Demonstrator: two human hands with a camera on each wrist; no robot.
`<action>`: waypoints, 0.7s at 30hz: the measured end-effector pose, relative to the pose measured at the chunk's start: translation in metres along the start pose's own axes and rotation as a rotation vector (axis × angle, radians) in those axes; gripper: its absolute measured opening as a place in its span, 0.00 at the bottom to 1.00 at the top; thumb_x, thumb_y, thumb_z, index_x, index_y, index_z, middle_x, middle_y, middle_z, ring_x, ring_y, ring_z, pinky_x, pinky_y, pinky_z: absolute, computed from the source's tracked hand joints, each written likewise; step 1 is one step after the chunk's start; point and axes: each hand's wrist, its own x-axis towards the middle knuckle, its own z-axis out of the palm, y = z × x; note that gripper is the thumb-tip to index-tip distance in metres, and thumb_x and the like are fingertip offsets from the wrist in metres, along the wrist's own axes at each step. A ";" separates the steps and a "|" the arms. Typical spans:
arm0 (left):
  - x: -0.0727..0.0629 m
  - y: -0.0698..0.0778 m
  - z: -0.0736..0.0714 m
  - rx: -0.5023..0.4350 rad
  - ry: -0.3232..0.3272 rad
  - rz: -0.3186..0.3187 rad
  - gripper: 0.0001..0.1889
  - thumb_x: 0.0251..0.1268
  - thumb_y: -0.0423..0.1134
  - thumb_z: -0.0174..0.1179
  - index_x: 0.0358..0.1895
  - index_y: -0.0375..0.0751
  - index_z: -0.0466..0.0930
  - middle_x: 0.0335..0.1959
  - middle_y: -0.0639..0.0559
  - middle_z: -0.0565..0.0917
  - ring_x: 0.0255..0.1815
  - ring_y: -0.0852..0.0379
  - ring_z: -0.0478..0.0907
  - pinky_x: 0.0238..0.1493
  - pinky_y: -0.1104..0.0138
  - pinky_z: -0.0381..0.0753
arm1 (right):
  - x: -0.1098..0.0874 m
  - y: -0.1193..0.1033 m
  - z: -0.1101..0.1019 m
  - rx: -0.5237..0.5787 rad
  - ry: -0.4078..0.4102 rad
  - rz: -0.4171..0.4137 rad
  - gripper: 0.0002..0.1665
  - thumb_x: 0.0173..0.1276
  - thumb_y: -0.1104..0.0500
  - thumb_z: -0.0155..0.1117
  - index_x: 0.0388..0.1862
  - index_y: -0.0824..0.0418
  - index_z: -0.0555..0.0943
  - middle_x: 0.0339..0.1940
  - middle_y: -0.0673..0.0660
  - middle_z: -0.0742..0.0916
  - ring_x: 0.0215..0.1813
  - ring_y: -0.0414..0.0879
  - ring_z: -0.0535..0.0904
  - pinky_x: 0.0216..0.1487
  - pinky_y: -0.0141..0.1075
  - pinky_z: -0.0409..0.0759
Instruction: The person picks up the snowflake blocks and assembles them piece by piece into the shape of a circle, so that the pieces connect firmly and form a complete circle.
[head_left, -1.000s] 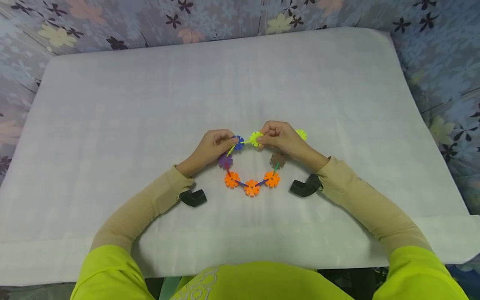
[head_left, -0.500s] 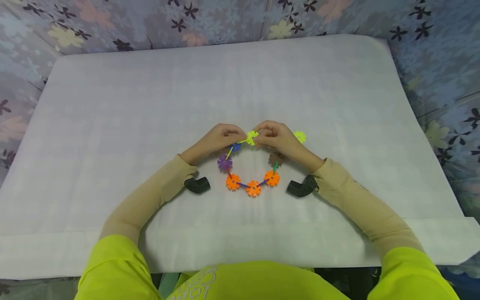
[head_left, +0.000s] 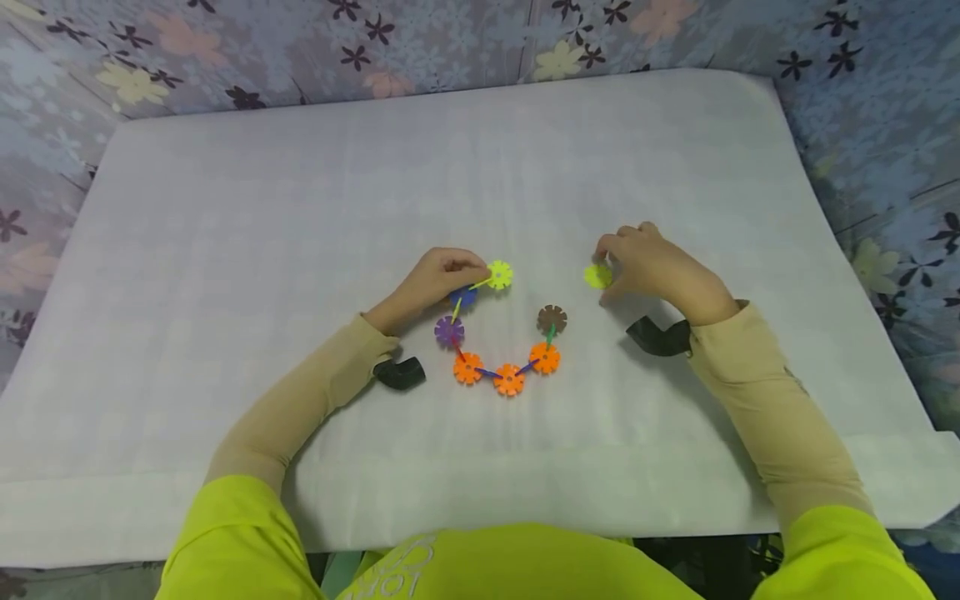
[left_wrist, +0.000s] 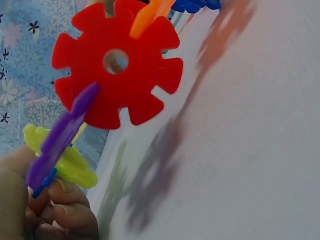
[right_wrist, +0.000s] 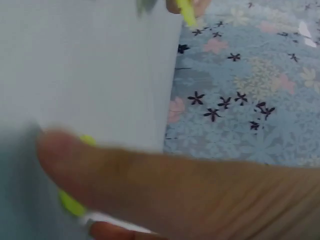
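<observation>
A chain of notched plastic snowflake discs curves above the table; orange discs (head_left: 509, 380), a purple disc (head_left: 449, 332) and a brown disc (head_left: 552, 319) show in the head view. My left hand (head_left: 441, 282) pinches it near the blue disc (head_left: 463, 297), beside the yellow end disc (head_left: 500, 275). Close in the left wrist view are a red disc (left_wrist: 150, 75) and a purple disc (left_wrist: 62, 137), with my fingers (left_wrist: 72, 215) below. My right hand (head_left: 656, 268) reaches to a loose yellow disc (head_left: 597, 277), thumb and fingers spread around it. The right wrist view is blurred there.
A white-covered table (head_left: 300, 192) lies under both hands, with a flower-patterned cloth (head_left: 465, 42) behind it. Black curved wrist mounts (head_left: 400, 374) stick out from the beige sleeves.
My right hand has let go of the chain's yellow end disc and moved right to the loose yellow disc. My left hand has shifted slightly and still holds the chain.
</observation>
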 end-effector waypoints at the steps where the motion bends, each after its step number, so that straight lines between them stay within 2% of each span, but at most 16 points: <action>1: 0.000 -0.001 0.000 -0.003 0.007 -0.001 0.10 0.60 0.39 0.58 0.38 0.34 0.81 0.21 0.49 0.78 0.16 0.59 0.58 0.21 0.69 0.61 | 0.000 0.001 -0.001 0.004 -0.031 0.020 0.27 0.50 0.62 0.70 0.47 0.69 0.71 0.42 0.65 0.74 0.46 0.60 0.65 0.44 0.50 0.65; 4: -0.002 -0.001 0.000 -0.017 0.024 -0.017 0.11 0.61 0.40 0.58 0.39 0.35 0.81 0.25 0.48 0.79 0.17 0.58 0.60 0.23 0.69 0.62 | 0.004 0.005 0.000 0.074 -0.067 0.037 0.21 0.52 0.67 0.66 0.45 0.68 0.71 0.38 0.63 0.76 0.39 0.55 0.71 0.40 0.46 0.69; 7: -0.003 -0.002 0.000 -0.039 0.059 -0.019 0.12 0.61 0.41 0.57 0.40 0.35 0.81 0.26 0.48 0.80 0.17 0.59 0.61 0.21 0.69 0.64 | 0.007 0.009 0.002 0.124 -0.081 0.048 0.15 0.53 0.68 0.64 0.39 0.66 0.71 0.34 0.61 0.77 0.35 0.53 0.72 0.36 0.44 0.69; 13: -0.005 -0.001 0.003 -0.095 0.190 0.006 0.11 0.61 0.39 0.57 0.38 0.34 0.80 0.14 0.51 0.71 0.09 0.60 0.58 0.14 0.70 0.60 | 0.009 0.010 0.006 0.160 -0.062 -0.029 0.18 0.49 0.66 0.70 0.36 0.67 0.72 0.36 0.59 0.77 0.40 0.53 0.71 0.41 0.45 0.68; 15: -0.004 -0.001 0.005 -0.109 0.196 0.002 0.11 0.61 0.39 0.57 0.38 0.33 0.80 0.13 0.51 0.70 0.10 0.60 0.59 0.14 0.70 0.61 | 0.010 0.009 0.008 0.171 -0.044 -0.052 0.18 0.48 0.66 0.70 0.37 0.67 0.73 0.36 0.59 0.77 0.40 0.53 0.71 0.41 0.45 0.68; 18: -0.004 -0.001 0.005 -0.107 0.170 -0.008 0.11 0.61 0.39 0.57 0.38 0.34 0.80 0.16 0.51 0.74 0.11 0.60 0.60 0.15 0.70 0.62 | 0.011 0.009 0.010 0.182 -0.012 -0.059 0.16 0.49 0.68 0.69 0.35 0.66 0.73 0.34 0.59 0.77 0.37 0.52 0.70 0.38 0.44 0.68; 21: -0.004 -0.001 0.005 -0.107 0.150 -0.011 0.11 0.61 0.39 0.57 0.38 0.34 0.80 0.19 0.50 0.75 0.12 0.60 0.60 0.15 0.70 0.62 | 0.012 0.009 0.012 0.224 0.060 -0.074 0.11 0.54 0.69 0.65 0.32 0.65 0.72 0.32 0.58 0.78 0.33 0.51 0.71 0.34 0.42 0.68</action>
